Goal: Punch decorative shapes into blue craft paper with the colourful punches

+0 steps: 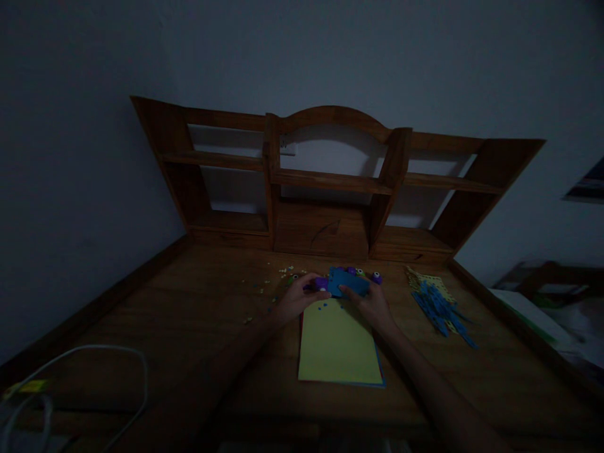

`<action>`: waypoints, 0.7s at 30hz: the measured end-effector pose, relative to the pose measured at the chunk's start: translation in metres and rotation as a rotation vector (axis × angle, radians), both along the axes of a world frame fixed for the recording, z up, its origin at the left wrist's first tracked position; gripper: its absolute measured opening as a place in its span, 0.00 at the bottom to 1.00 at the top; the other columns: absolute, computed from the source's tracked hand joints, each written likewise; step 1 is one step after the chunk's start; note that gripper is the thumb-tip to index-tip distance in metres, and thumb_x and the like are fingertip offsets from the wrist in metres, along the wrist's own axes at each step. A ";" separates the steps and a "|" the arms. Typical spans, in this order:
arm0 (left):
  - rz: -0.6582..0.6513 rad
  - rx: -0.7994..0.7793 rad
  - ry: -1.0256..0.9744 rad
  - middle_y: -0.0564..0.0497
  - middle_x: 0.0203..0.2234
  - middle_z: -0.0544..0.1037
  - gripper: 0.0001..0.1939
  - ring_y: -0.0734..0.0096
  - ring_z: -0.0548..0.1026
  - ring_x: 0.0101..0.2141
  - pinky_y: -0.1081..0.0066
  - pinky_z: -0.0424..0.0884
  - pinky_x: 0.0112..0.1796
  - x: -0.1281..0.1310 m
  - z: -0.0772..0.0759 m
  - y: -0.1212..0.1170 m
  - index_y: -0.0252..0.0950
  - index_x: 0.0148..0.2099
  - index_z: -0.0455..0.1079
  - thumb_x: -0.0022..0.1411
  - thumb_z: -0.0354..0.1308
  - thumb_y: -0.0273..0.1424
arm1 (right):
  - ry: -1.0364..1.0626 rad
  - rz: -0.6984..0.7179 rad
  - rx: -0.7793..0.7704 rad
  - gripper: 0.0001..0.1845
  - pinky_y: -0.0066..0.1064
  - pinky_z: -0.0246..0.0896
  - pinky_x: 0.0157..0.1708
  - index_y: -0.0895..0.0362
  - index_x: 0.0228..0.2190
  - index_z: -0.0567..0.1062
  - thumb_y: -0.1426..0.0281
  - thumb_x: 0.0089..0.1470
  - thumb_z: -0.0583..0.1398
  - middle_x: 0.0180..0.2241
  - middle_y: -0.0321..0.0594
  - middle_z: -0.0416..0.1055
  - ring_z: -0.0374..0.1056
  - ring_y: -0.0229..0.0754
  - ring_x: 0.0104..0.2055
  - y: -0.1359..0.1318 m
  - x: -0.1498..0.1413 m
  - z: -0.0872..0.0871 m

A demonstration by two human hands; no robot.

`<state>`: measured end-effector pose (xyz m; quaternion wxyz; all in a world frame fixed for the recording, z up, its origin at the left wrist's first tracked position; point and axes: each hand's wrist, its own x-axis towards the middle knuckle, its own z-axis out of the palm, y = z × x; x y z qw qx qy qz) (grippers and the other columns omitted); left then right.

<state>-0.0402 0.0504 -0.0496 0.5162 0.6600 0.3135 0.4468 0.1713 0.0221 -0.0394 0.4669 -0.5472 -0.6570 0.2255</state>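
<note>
- Both my forearms angle inward!
- Blue card, right end pinched in my right hand!
- Purple gadget, left of the card, gripped in my left hand!

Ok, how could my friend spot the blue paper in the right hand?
Start at the wooden desk and find the yellow sheet. Above its far edge, the right hand holds the blue paper. It's one broad piece, unlike the thin blue strips heaped to the right.
</note>
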 end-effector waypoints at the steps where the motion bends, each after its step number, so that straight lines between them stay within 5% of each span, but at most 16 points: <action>1: -0.002 0.005 -0.002 0.47 0.39 0.74 0.20 0.63 0.72 0.41 0.68 0.68 0.42 0.000 0.000 0.000 0.33 0.44 0.69 0.50 0.67 0.35 | 0.014 -0.007 0.007 0.19 0.31 0.63 0.27 0.58 0.32 0.75 0.54 0.49 0.62 0.28 0.40 0.75 0.68 0.42 0.26 0.000 0.000 0.000; 21: 0.009 -0.042 -0.042 0.45 0.40 0.75 0.23 0.62 0.73 0.41 0.64 0.69 0.45 0.001 -0.003 0.000 0.32 0.45 0.70 0.47 0.69 0.35 | -0.106 0.045 0.223 0.11 0.34 0.61 0.39 0.55 0.33 0.76 0.61 0.54 0.60 0.35 0.41 0.74 0.69 0.45 0.38 -0.004 -0.003 0.009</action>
